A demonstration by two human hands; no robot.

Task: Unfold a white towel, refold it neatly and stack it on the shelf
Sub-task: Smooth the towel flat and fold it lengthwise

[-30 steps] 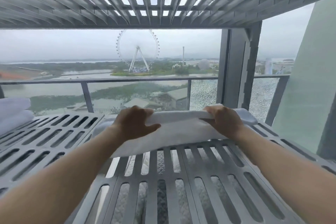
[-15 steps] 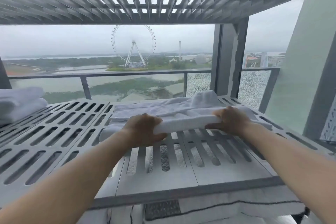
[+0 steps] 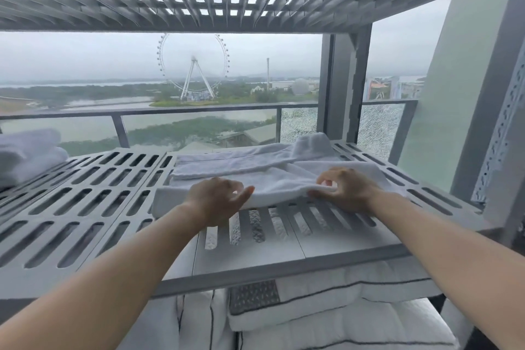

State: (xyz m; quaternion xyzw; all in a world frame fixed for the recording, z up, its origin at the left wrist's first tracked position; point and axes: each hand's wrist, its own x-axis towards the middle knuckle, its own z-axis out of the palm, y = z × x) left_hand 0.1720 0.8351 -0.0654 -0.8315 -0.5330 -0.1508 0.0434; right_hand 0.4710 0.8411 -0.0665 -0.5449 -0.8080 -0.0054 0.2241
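- The towel (image 3: 272, 176) lies on the grey slotted shelf (image 3: 85, 202), partly opened: a flat band runs along the far side and a thicker fold sits at the near edge.
- One corner of it stands up in a small peak at about 1 o'clock from the hands.
- The left hand (image 3: 216, 199) rests at the near fold, towards its left end; the fingers are loosely apart, thumb out over the cloth, clamped on nothing.
- The right hand (image 3: 343, 187) is at 3 o'clock from the left one, fingers (image 3: 326, 182) pinched together on the top layer of the towel, which puckers up at that spot.
- Both bare forearms reach in from 6 o'clock.
- A second stack of white towels (image 3: 25, 153) sits at the shelf's left end, at 9 o'clock, well apart from the hands.
- Another slatted shelf runs overhead.
- White pillows (image 3: 326, 310) with dark piping lie on the level below.
- Beyond the glass railing (image 3: 199, 111), at 12 o'clock, stands a Ferris wheel (image 3: 193, 65) under a grey sky.
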